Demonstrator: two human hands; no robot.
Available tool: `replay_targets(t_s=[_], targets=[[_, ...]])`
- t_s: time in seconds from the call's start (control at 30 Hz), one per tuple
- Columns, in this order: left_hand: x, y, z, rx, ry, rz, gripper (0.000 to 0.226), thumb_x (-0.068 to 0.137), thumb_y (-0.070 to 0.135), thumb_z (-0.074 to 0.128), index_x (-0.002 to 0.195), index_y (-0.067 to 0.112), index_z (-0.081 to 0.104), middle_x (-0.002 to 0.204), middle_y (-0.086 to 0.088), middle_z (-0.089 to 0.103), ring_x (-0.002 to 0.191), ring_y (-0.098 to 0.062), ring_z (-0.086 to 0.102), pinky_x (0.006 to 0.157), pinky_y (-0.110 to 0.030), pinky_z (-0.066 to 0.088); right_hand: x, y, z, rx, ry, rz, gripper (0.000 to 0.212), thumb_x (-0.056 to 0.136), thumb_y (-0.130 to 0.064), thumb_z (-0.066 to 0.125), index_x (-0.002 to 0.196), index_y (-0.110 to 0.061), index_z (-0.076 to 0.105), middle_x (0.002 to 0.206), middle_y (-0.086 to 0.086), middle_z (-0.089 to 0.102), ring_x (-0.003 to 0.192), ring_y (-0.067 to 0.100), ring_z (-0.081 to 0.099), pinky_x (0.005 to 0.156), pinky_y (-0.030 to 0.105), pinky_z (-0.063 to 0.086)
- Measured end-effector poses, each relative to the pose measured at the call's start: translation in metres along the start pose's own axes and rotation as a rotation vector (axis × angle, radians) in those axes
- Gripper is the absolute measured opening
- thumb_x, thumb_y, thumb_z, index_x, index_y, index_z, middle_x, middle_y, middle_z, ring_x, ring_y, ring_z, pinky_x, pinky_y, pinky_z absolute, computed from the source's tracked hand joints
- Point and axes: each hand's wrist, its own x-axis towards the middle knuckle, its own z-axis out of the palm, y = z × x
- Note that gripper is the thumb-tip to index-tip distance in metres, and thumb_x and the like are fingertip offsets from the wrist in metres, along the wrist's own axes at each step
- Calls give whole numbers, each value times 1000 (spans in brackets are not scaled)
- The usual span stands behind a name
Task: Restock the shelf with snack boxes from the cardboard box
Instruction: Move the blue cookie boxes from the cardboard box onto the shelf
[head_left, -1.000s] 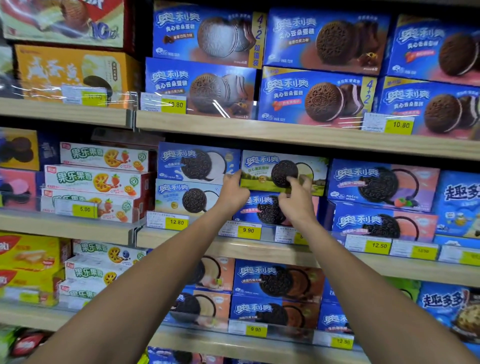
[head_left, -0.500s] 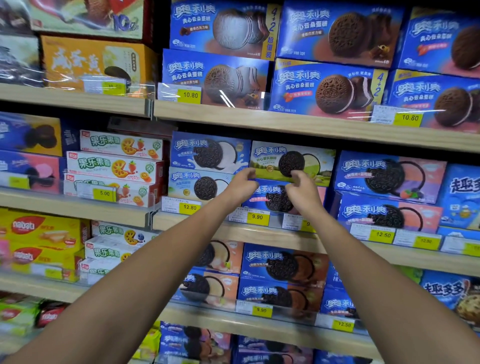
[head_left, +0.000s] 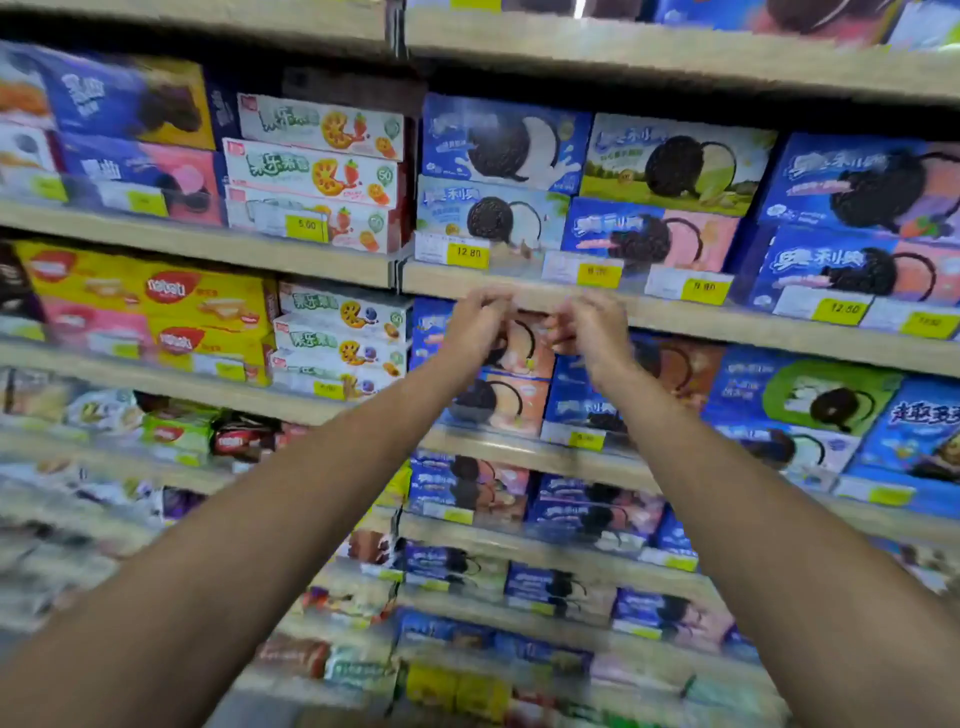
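Stacking up just past the shelf's (head_left: 727, 322) left end: fruit biscuit boxes (head_left: 317, 176). Hovering in front of the shelf's front edge: left hand (head_left: 478, 325), fingers loosely curled, gripping nothing, and close beside it, right hand (head_left: 592, 332), curled likewise and empty, though blurring. Sitting above and rightward, near that front edge: green cookie box (head_left: 675, 163), resting flat on a pink cookie box (head_left: 654, 236). Judging this one placed; guessing more waiting, but cardboard box not showing, so not telling how many.
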Motion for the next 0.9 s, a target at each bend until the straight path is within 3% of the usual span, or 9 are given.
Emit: replay_targets(t_s=[0.13, 0.27, 0.4, 0.6, 0.67, 0.7, 0.77, 0.8, 0.9], targets=[[-44, -70, -35, 166, -50, -165, 28, 91, 6, 48, 68, 20, 56, 60, 6, 57, 54, -4, 53, 48, -15, 41, -44, 66, 26, -53, -44, 161, 31, 87, -1, 46, 59, -12, 50, 35, -4, 51, 29, 5, 45, 36, 14, 34], [-85, -149, -63, 226, -123, -418, 27, 93, 12, 48, 68, 20, 52, 71, 0, 54, 58, -7, 53, 50, -17, 36, -86, 143, 47, -130, -74, 296, 33, 84, -4, 48, 52, -14, 52, 41, -1, 51, 37, 16, 46, 43, 22, 36], [-120, -219, -88, 294, -144, -545, 18, 94, 14, 51, 77, 17, 55, 77, -1, 54, 63, -9, 51, 38, -11, 33, -127, 209, 58, -213, -148, 457, 26, 82, -2, 47, 58, -9, 53, 49, 5, 54, 43, 18, 48, 49, 26, 38], [-182, -330, -125, 182, -154, -723, 21, 79, 4, 58, 63, 16, 50, 43, 11, 52, 43, 2, 47, 45, -11, 35, -182, 320, 80, -295, -231, 680, 26, 84, -4, 47, 60, -10, 54, 50, 5, 54, 44, 15, 51, 46, 21, 40], [-205, -373, -133, 182, -115, -793, 23, 68, 8, 60, 53, 26, 58, 42, 11, 53, 41, 4, 48, 47, -10, 36, -204, 360, 89, -347, -276, 740, 29, 83, -6, 48, 56, -15, 52, 53, 5, 54, 49, 16, 52, 48, 22, 40], [-218, -387, -135, 166, -96, -825, 21, 61, 11, 61, 42, 20, 63, 39, 11, 53, 38, 4, 49, 46, -10, 37, -216, 379, 93, -366, -294, 777, 30, 83, -5, 47, 55, -14, 52, 54, 6, 55, 50, 18, 52, 49, 22, 41], [-242, -437, -144, 116, -45, -896, 13, 56, 19, 65, 48, 10, 70, 35, 14, 52, 35, 5, 49, 44, -9, 36, -240, 420, 99, -390, -320, 859, 29, 83, -5, 47, 56, -13, 53, 56, 7, 55, 49, 17, 52, 49, 22, 42], [-253, -453, -148, 115, -31, -920, 30, 58, 23, 65, 53, -7, 63, 35, 16, 52, 35, 5, 48, 44, -9, 36, -250, 437, 101, -397, -328, 902, 29, 84, -4, 48, 57, -13, 52, 56, 7, 55, 47, 15, 52, 48, 21, 41], [-289, -503, -152, 202, -64, -1058, 23, 53, 16, 61, 62, 6, 42, 38, 13, 48, 33, 2, 40, 39, -10, 29, -282, 498, 104, -422, -354, 996, 28, 81, -7, 48, 55, -14, 53, 58, 9, 56, 55, 22, 54, 53, 26, 43]])
